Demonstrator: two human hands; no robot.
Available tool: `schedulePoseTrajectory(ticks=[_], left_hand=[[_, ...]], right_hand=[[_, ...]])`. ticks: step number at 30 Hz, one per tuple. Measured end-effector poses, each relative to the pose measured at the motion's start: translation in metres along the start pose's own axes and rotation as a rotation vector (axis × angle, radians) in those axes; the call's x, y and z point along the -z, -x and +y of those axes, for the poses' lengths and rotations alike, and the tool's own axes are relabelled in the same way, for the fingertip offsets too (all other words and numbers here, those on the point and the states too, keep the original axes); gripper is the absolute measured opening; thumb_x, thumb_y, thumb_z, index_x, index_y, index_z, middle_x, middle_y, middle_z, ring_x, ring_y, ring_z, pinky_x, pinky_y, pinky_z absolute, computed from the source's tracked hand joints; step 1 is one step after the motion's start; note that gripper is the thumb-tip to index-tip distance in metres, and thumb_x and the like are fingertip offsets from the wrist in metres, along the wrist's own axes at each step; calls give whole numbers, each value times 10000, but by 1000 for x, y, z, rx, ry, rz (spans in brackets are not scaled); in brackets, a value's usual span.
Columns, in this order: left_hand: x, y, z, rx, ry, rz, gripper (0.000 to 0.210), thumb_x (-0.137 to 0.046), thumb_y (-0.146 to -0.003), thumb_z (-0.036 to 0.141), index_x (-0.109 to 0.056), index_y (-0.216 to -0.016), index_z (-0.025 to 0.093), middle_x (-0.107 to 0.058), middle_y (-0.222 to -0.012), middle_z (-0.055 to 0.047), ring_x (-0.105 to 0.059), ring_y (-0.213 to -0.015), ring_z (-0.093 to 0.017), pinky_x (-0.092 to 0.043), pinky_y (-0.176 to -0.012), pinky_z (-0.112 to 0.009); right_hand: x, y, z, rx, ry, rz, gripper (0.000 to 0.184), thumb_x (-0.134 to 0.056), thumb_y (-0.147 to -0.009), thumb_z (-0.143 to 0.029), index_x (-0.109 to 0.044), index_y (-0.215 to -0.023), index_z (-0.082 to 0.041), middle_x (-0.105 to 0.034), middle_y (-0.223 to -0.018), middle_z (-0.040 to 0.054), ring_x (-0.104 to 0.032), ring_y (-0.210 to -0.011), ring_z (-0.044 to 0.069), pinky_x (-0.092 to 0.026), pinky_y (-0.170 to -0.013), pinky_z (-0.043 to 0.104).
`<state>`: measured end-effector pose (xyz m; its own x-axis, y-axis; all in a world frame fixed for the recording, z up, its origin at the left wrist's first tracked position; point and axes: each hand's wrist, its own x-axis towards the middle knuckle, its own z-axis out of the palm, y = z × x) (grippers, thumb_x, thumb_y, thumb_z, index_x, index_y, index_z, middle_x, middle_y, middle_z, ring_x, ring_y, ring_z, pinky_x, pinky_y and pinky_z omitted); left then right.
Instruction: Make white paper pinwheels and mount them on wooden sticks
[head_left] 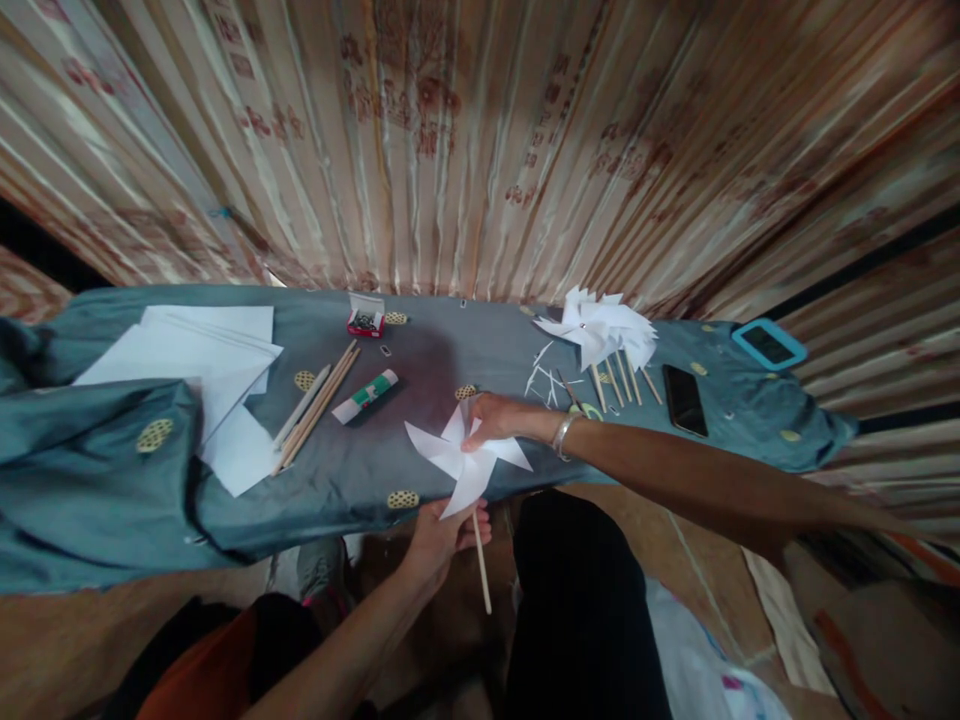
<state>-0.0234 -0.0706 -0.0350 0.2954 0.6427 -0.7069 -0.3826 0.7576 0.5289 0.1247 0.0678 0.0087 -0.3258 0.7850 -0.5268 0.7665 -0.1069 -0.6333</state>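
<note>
A white paper pinwheel [442, 455] on a thin wooden stick [482, 570] is held over the table's front edge. My left hand [444, 532] is closed around the stick, just below the paper blades. From the right, my right hand [499, 416] grips the pinwheel's middle, its thumb pressed on the centre and its other fingers partly hidden behind the paper. A bracelet circles that wrist. Beyond my hands lie a glue stick [365, 397], a bundle of wooden sticks [319, 410] and a small red open box [366, 318] with tiny dark pieces in it.
White paper sheets [225, 400] cover the left side of the grey tablecloth [420, 350]. Several pinwheels [607, 328] are piled at right, near paper scraps [541, 372], scissors [587, 409], a phone [685, 400] and a blue-framed device [769, 344]. A curtain [450, 150] hangs behind.
</note>
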Motion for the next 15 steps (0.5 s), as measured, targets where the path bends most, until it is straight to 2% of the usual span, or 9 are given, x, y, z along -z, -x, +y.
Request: schedulePoseTrajectory(ticks=[4, 7, 11, 15], left_hand=[[0, 0, 0, 3, 2, -2, 162, -824, -647, 186, -710, -675, 74, -675, -586, -67, -642, -518, -149, -590, -578, -283], [-1, 1, 0, -2, 4, 6, 143, -812, -653, 170, -707, -663, 72, -668, -574, -65, -636, -514, -147, -583, -562, -278], [-4, 4, 1, -29, 9, 6, 137, -805, -652, 170, -706, -661, 75, -666, -568, -61, -627, -504, -140, -579, -552, -275], [-4, 6, 5, -58, 13, -16, 217, -844, -596, 220, -717, -690, 72, -678, -590, -68, -628, -510, -141, -577, -572, -279]], right_hand=[[1, 1, -1, -74, 64, -5, 258, -866, -463, -307, -651, -507, -169, -559, -542, 11, -552, -646, 185, -371, -576, 268], [0, 3, -1, -87, 60, 12, 259, -861, -472, -325, -657, -527, -176, -559, -542, -3, -540, -619, 164, -361, -559, 259], [-1, 7, 1, -67, 4, 31, 263, -868, -458, -308, -643, -493, -178, -529, -483, -34, -507, -553, 124, -342, -520, 239], [0, 12, 5, 4, -146, 34, 282, -876, -454, -323, -653, -500, -156, -539, -475, -42, -483, -511, 100, -334, -490, 221]])
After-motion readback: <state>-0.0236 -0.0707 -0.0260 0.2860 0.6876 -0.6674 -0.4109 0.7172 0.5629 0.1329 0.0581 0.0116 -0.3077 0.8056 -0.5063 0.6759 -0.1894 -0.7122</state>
